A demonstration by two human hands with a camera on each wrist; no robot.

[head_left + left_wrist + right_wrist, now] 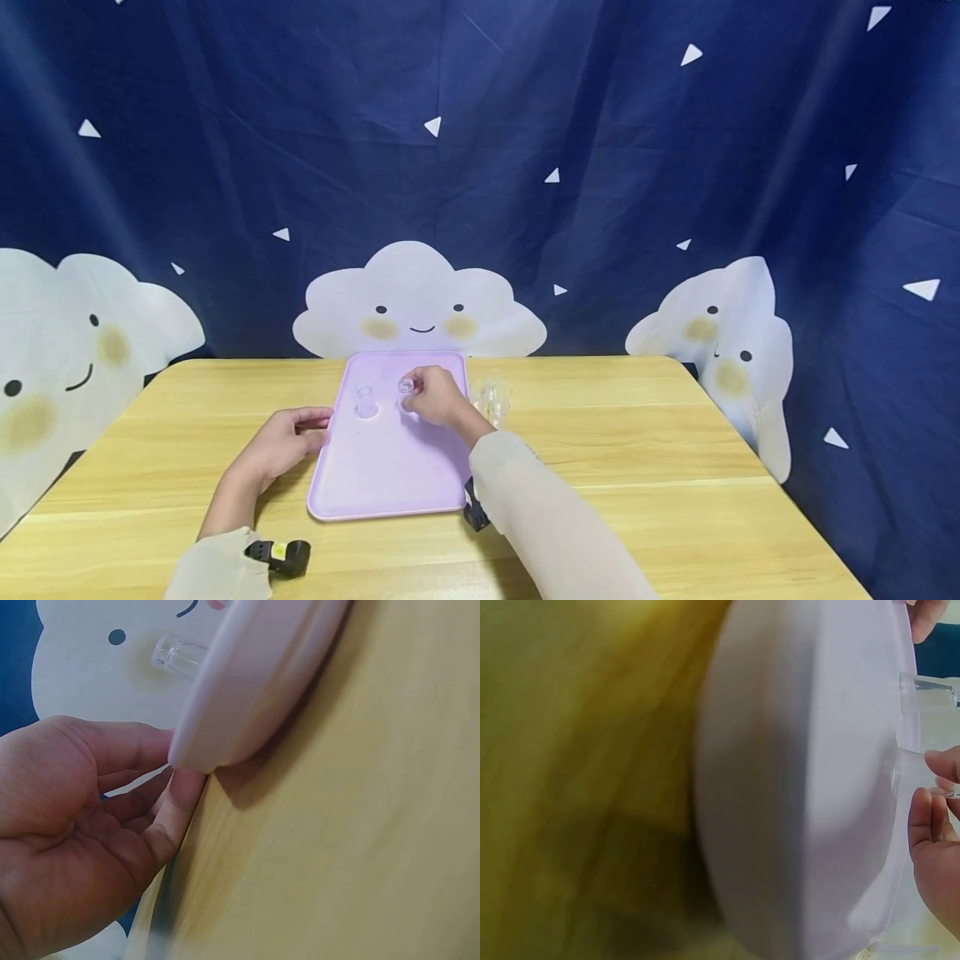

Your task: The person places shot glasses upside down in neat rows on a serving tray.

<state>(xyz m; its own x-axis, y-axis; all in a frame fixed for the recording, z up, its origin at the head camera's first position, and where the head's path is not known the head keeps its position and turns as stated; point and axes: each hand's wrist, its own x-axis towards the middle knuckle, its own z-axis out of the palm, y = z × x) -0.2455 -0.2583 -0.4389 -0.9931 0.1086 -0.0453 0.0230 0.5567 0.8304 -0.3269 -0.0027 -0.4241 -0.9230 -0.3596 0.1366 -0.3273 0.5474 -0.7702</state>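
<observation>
Head view: I watch the right hand (438, 397) pinch a clear bottle (406, 386), upright on the tray (390, 479) near another bottle (366, 407); the left hand (283, 439), fingers relaxed, touches the tray, probably steadying it.

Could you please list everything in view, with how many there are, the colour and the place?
Tray: one, light purple, on the table
Clear bottles: two, colourless, on the tray's far half; the right one is in the right hand
Clear objects: several, colourless, right of the tray; partly hidden, exact count unclear
Table: one, pale yellow wood grain, beneath everything
Curtain: dark blue, behind the table, printed with many white triangles and three white smiling clouds
Wrist devices: two, black, one by each sleeve
Sleeves: two, beige, on the forearms
Left hand: one, bare, touching the tray's left rim
Right hand: one, bare, holding a bottle
</observation>
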